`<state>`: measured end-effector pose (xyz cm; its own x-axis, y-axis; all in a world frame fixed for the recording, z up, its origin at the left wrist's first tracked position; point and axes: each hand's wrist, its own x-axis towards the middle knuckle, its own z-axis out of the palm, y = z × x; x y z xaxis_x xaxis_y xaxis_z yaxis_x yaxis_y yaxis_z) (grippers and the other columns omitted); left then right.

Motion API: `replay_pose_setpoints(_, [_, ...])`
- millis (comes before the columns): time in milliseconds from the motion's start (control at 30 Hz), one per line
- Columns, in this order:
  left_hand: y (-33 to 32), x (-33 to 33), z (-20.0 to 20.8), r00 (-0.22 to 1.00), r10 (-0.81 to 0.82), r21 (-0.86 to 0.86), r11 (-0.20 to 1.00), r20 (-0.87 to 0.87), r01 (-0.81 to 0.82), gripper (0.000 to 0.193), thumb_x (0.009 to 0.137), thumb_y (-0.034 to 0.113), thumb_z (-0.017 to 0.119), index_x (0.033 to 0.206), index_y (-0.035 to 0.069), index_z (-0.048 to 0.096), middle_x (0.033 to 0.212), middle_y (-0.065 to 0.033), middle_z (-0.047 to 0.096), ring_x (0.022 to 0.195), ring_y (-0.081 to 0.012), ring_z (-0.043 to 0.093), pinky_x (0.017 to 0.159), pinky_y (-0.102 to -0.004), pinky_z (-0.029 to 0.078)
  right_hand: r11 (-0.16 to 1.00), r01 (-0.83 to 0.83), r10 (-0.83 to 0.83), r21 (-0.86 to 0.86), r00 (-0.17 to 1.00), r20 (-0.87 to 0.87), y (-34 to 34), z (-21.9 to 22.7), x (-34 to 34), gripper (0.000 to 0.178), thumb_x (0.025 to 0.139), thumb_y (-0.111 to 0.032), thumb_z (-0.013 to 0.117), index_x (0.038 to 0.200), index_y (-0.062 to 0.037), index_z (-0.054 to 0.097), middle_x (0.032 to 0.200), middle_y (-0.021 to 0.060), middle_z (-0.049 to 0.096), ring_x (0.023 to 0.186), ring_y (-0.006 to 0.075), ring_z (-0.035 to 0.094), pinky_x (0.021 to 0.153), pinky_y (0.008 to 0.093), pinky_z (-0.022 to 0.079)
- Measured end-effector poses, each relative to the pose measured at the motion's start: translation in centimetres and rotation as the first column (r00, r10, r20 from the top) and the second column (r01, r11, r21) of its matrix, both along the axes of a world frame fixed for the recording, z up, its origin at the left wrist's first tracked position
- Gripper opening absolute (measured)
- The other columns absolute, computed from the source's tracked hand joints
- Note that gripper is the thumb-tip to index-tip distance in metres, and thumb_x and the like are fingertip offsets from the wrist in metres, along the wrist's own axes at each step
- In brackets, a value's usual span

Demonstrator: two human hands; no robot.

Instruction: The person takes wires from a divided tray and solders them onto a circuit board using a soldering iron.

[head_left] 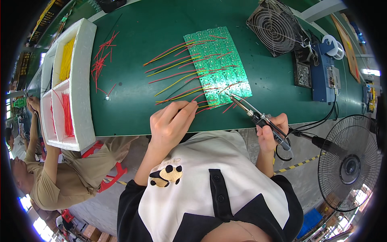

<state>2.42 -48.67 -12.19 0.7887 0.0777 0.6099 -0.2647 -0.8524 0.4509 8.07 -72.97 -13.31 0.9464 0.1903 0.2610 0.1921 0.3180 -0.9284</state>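
Note:
A green circuit board panel lies on the bench in front of me, with red, yellow and dark wires reaching out past its left edge. My left hand is closed at the panel's near left corner, thumb and fingertips pinching a red wire. In my right hand is a soldering iron with a thin feed tube along it. The iron slants up and left, and its tip is at the near part of the panel. Whether the tip touches a pad is too small to tell.
A white foam box with yellow and red wires stands at left, beside loose red wires. At back right are a square fan and a blue soldering station. A pedestal fan stands right; another person sits left.

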Motion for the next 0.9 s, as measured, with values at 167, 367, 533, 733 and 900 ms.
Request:
replay_pose_setpoints(167, [0.02,0.02,0.07,1.000,0.003,-0.004,1.000,0.006,-0.003,0.019,0.061,-0.002,0.072,0.076,0.005,0.063,0.070,-0.0035,0.059,0.053,-0.0142,0.056,0.045,-0.0239,0.043,1.000,0.005,-0.005,-0.004,1.000,0.001,0.09,0.08,0.03,0.027,0.075,-0.011,0.065,0.079,-0.0011,0.041,0.057,0.0050,0.049,0.048,0.0072,0.044,0.045,0.0196,0.034])
replay_pose_setpoints(367, [0.01,0.00,0.36,1.000,0.027,0.011,1.000,-0.008,-0.027,0.020,0.060,0.000,0.073,0.075,0.005,0.063,0.069,-0.0029,0.058,0.053,-0.0151,0.056,0.045,-0.0249,0.043,1.000,0.007,-0.007,-0.006,1.000,-0.002,0.12,0.11,0.04,0.027,0.075,-0.012,0.065,0.079,-0.0014,0.041,0.057,0.0049,0.049,0.048,0.0073,0.044,0.046,0.0200,0.034])
replay_pose_setpoints(533, [-0.09,0.17,0.26,1.000,0.008,0.022,1.000,0.020,-0.008,0.018,0.060,0.000,0.073,0.075,0.005,0.063,0.067,-0.0020,0.058,0.052,-0.0150,0.055,0.045,-0.0253,0.042,1.000,0.017,-0.017,-0.004,1.000,0.019,0.08,-0.11,0.20,0.026,0.075,-0.011,0.065,0.078,-0.0018,0.040,0.056,0.0048,0.048,0.047,0.0077,0.044,0.046,0.0203,0.035])
replay_pose_setpoints(733, [-0.10,-0.03,0.37,1.000,0.019,0.020,1.000,0.015,-0.019,0.018,0.060,0.001,0.073,0.074,0.006,0.062,0.067,-0.0018,0.058,0.052,-0.0152,0.055,0.045,-0.0251,0.042,1.000,0.021,-0.021,0.001,1.000,0.021,0.08,-0.09,0.17,0.026,0.075,-0.010,0.064,0.078,-0.0017,0.040,0.055,0.0046,0.048,0.047,0.0079,0.044,0.046,0.0204,0.035])
replay_pose_setpoints(900, [-0.10,-0.05,0.51,0.999,0.039,0.019,0.999,0.007,-0.039,0.018,0.060,0.001,0.073,0.073,0.006,0.062,0.067,-0.0018,0.058,0.053,-0.0158,0.055,0.045,-0.0254,0.042,1.000,0.017,-0.017,-0.010,0.999,0.027,-0.12,-0.22,0.17,0.025,0.076,-0.010,0.063,0.078,-0.0018,0.039,0.055,0.0046,0.047,0.047,0.0078,0.044,0.047,0.0203,0.035])
